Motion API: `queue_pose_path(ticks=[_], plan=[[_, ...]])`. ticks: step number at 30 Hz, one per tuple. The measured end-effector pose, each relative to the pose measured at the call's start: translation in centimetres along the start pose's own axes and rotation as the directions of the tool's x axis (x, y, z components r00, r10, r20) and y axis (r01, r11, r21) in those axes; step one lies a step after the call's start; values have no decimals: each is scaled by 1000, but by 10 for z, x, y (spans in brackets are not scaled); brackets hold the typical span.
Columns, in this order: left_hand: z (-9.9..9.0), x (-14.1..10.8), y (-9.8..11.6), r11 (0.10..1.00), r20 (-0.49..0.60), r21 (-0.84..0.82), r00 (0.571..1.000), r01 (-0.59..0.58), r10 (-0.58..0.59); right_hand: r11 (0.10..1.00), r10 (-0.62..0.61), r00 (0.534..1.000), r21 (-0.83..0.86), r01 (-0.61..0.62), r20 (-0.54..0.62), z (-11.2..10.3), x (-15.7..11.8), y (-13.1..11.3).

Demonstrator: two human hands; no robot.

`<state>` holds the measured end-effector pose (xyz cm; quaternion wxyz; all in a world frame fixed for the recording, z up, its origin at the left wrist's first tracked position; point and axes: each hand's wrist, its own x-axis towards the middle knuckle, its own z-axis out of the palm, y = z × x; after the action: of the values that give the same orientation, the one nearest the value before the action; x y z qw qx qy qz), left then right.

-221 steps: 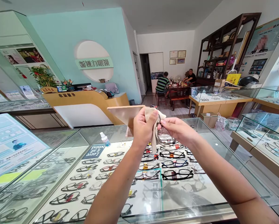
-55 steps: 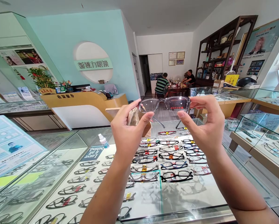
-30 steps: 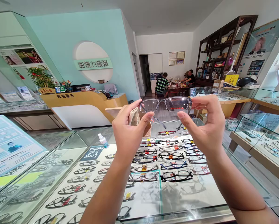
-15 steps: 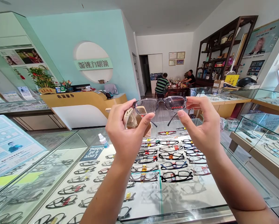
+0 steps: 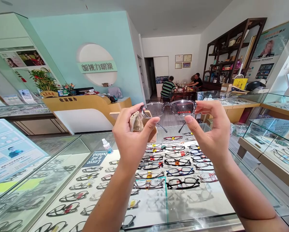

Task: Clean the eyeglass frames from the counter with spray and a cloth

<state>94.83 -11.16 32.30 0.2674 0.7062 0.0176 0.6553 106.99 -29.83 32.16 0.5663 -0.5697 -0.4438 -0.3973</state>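
Observation:
A pair of clear-framed eyeglasses (image 5: 167, 104) is held up in front of me, with red lettering on the right lens and dark temple tips pointing down. My left hand (image 5: 133, 135) pinches its left end between thumb and fingers. A beige cloth (image 5: 136, 122) is tucked in the same hand. My right hand (image 5: 210, 129) grips the right end, thumb below and fingers above. Both hands are over a glass display case (image 5: 221, 222).
Rows of eyeglasses (image 5: 183, 183) lie in the case beneath my arms. A small white bottle (image 5: 107, 146) and a wooden object (image 5: 153, 134) stand at its far side. Another glass case (image 5: 275, 135) is at right. Two people (image 5: 168, 88) sit at a table behind.
The eyeglasses and both hands have shifted slightly to the right. The temple tips have swung a little to the right, and both hands keep their hold.

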Motion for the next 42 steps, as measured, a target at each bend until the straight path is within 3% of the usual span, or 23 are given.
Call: queue_pose_path(ticks=[8,17,19,22,25,28,36,42], plan=[[0,-1,-1,1000,6,11,1000,11,-11,1000,0,1000,2,0,-6,1,1,0],[0,1,2,973,-86,94,972,-210,218,998,59,996,-19,-58,73,1,0,4],[0,0,2,978,-90,85,976,-190,198,998,59,996,-13,-58,74,1,0,4],[1,-1,0,997,-59,13,996,-70,71,1000,28,999,-3,-28,31,2,-1,2],[4,0,-2,994,19,-75,997,80,-78,998,-56,997,-10,55,-58,4,-2,-1],[7,0,-5,983,73,-99,987,153,-146,989,-144,982,-39,140,-122,6,-3,-3],[14,-4,-11,983,43,-134,991,128,-123,961,-268,952,-106,254,-146,10,-5,-4],[18,-7,-10,995,-81,-95,997,-2,-5,986,-148,981,65,157,-124,12,-6,-4]])
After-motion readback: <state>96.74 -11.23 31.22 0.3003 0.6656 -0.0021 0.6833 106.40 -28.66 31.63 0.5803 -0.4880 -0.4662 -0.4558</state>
